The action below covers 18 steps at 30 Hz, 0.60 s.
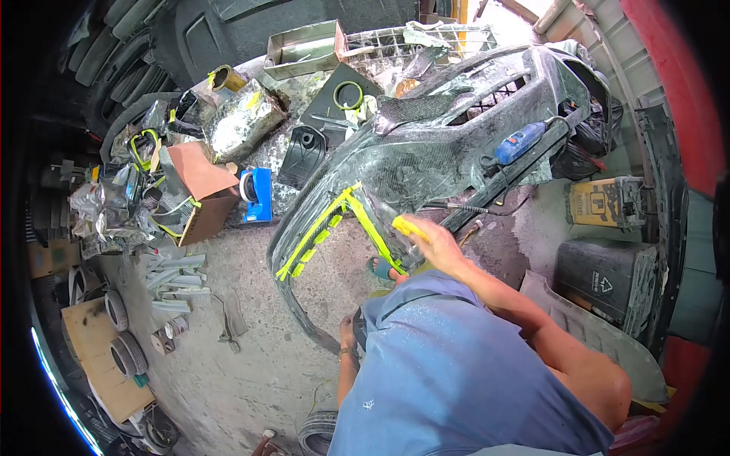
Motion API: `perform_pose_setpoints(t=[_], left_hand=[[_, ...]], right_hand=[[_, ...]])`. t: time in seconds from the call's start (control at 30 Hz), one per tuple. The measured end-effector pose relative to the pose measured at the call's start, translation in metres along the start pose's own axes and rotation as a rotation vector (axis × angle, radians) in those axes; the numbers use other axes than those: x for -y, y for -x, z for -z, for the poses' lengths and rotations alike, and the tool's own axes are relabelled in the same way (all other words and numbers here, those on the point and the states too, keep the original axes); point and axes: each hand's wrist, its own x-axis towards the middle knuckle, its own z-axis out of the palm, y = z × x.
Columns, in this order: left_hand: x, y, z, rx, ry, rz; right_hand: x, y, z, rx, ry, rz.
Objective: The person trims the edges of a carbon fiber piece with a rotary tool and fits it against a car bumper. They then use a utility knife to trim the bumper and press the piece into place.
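A large dark car bumper [449, 163] with a carbon-weave surface and dusty patches lies across the work area. Bright yellow-green tape [369, 224] edges one of its openings, with more strips along the curved left side. My right hand [432, 239] is closed around a small yellow pad [408, 226] at the bumper's surface, just right of the taped edge. Lower down, my left hand [347, 332], with a band on the wrist, is beside the near end of the bumper's curved rim; its fingers are mostly hidden. A blue handheld power tool [520, 143] rests on the bumper's right side.
A cluttered bench behind holds a metal tray [304, 52], a foil-wrapped block [247, 121], a cardboard box [209, 213] and a blue box [257, 195]. Strips of material [179, 281] and tyres lie on the floor at left. A yellow-and-black case [606, 201] and dark bin [604, 277] stand right.
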Motion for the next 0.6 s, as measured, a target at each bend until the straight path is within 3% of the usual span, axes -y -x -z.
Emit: perform_pose_setpoints(t=[0.03,0.1,0.17,0.23,0.3,0.33,0.43,0.6], left_hand=[[0.003,0.000,0.000,-0.002,0.003,0.000],[0.003,-0.005,-0.004,-0.062,-0.023,-0.004],[0.003,-0.004,-0.006,-0.065,-0.056,-0.002],[0.007,-0.007,-0.007,-0.036,0.054,0.011],[0.007,-0.008,-0.007,-0.044,0.038,0.018],[0.008,-0.010,-0.010,-0.061,0.034,0.026],[0.016,-0.012,-0.008,-0.026,-0.014,-0.005],[0.023,-0.013,-0.013,-0.047,-0.095,-0.076]], right_hand=[[0.001,0.000,0.002,0.003,0.000,0.002],[0.005,-0.007,0.009,-0.076,0.086,-0.195],[0.013,-0.002,0.005,-0.008,0.095,-0.025],[0.013,-0.002,0.003,0.108,0.102,-0.097],[-0.020,0.000,0.003,-0.059,0.215,-0.080],[-0.020,-0.004,0.015,-0.088,0.262,-0.166],[-0.002,-0.028,0.065,0.009,0.334,-0.002],[-0.020,-0.103,0.097,0.297,0.838,0.452]])
